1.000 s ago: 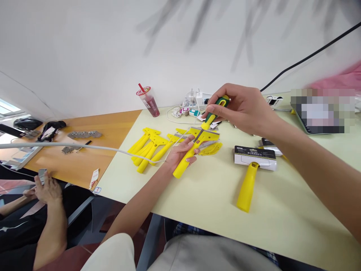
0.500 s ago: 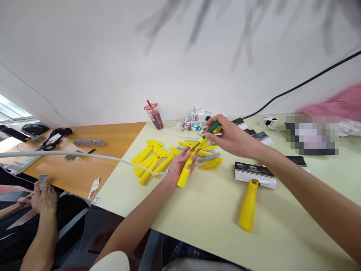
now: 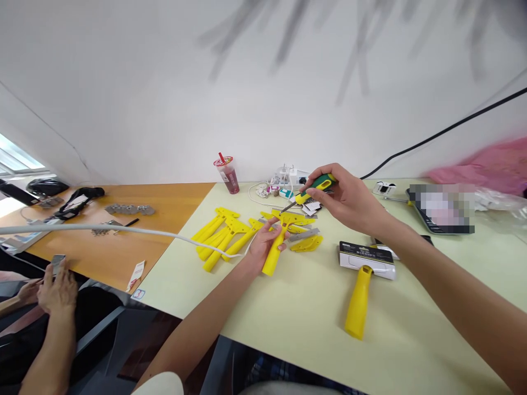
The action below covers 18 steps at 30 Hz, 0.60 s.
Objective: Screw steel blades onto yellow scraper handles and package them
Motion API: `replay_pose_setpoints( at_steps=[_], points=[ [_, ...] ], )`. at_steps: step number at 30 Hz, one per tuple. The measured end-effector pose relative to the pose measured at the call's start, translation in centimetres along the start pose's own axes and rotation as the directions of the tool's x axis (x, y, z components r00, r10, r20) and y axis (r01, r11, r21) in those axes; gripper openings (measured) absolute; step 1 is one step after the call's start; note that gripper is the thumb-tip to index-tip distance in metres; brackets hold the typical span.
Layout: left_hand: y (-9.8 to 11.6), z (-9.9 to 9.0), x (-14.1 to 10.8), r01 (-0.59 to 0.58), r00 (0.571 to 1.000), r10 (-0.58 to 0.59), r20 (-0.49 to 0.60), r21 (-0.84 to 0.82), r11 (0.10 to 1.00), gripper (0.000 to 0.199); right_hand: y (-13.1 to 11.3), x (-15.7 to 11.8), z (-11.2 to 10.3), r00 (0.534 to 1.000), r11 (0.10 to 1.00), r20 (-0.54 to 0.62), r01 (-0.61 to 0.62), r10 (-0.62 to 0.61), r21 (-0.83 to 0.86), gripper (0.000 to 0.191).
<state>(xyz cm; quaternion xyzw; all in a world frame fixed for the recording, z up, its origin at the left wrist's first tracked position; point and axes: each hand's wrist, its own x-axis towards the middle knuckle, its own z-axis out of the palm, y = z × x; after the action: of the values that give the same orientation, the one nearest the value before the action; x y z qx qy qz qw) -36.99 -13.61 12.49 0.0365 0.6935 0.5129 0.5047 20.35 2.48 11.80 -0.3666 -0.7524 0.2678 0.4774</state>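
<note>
Left hand (image 3: 263,247) closed around handle of yellow scraper (image 3: 274,255), scraper head just above fingers, over pale counter (image 3: 288,340). Right hand (image 3: 346,197) pinches green-and-yellow screwdriver (image 3: 315,185), shaft angled down-left, tip near scraper head; contact unclear. More yellow scrapers (image 3: 218,236) lie just left of left hand, metal blades (image 3: 303,235) just right. Packaged scraper (image 3: 362,285) further right.

Yellow scraper (image 3: 272,253), grn/yellow screwdriver (image 3: 316,184)
</note>
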Motion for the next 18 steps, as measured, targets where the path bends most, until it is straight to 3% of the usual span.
replay_pose_setpoints(
  at_steps=[2, 3, 5, 6, 7, 9, 11, 12, 13, 14, 15, 16, 18],
  points=[
    [0.1, 0.9, -1.1, 0.022, 0.999, -0.022, -0.023, -0.022, 1.0, 0.031, -0.2, 0.0, -0.2, 1.0, 0.999, 0.001, 0.022, -0.022, -0.031, 0.032],
    [-0.1, 2.0, -2.0, 0.011, 0.993, -0.007, -0.122, 0.03, 0.999, 0.024, -0.1, 0.0, -0.2, 0.999, 0.999, 0.006, 0.032, -0.031, -0.042, 0.03],
    [-1.4, 5.9, -4.0, 0.124, 0.923, 0.016, -0.384, 0.338, 0.933, 0.041, 0.0, 0.0, -0.1, 0.999, 0.998, 0.018, 0.039, -0.039, -0.049, 0.029],
    [-2.8, 8.7, -4.9, 0.247, 0.83, 0.079, -0.553, 0.491, 0.835, 0.053, 0.1, 0.1, 0.0, 0.999, 0.998, 0.027, 0.038, -0.036, -0.048, 0.029],
    [-4.5, 11.8, -5.7, 0.379, 0.736, 0.168, -0.656, 0.605, 0.7, 0.064, 0.2, 0.1, 0.1, 0.999, 0.998, 0.036, 0.034, -0.033, -0.047, 0.029],
    [-8.9, 18.2, -6.6, 0.459, 0.524, 0.529, -0.668, 0.744, 0.486, 0.067, 0.4, 0.1, 0.2, 0.998, 0.998, 0.051, 0.028, -0.025, -0.052, 0.028],
    [-13.3, 23.5, -6.6, 0.645, 0.28, 0.867, -0.413, 0.75, 0.149, 0.065, 0.5, 0.1, 0.3, 0.998, 0.997, 0.055, 0.029, -0.025, -0.065, 0.027],
    [-15.2, 25.3, -6.4, 0.678, 0.248, 0.905, -0.344, 0.729, 0.091, 0.066, 0.5, 0.1, 0.3, 0.998, 0.997, 0.053, 0.032, -0.029, -0.071, 0.027],
    [-16.7, 26.6, -6.0, 0.732, 0.19, 0.942, -0.277, 0.679, 0.052, 0.07, 0.6, 0.1, 0.3, 0.998, 0.996, 0.048, 0.038, -0.034, -0.076, 0.027],
    [-17.7, 27.3, -5.6, 0.864, 0.075, 0.996, -0.05, 0.501, -0.04, 0.073, 0.6, 0.1, 0.4, 0.998, 0.996, 0.044, 0.043, -0.04, -0.08, 0.027],
    [-18.4, 27.6, -5.3, 0.939, 0.011, 0.99, 0.143, 0.338, -0.06, 0.078, 0.7, 0.1, 0.4, 0.998, 0.995, 0.041, 0.047, -0.044, -0.082, 0.027],
    [-18.6, 27.5, -5.0, 0.977, -0.017, 0.957, 0.291, 0.208, -0.046, 0.078, 0.7, 0.1, 0.4, 0.998, 0.995, 0.041, 0.049, -0.045, -0.083, 0.027],
    [-17.9, 26.2, -4.6, 0.999, -0.021, 0.849, 0.528, -0.016, 0.035, 0.08, 0.8, 0.1, 0.5, 0.998, 0.995, 0.05, 0.051, -0.047, -0.084, 0.026]
  ],
)
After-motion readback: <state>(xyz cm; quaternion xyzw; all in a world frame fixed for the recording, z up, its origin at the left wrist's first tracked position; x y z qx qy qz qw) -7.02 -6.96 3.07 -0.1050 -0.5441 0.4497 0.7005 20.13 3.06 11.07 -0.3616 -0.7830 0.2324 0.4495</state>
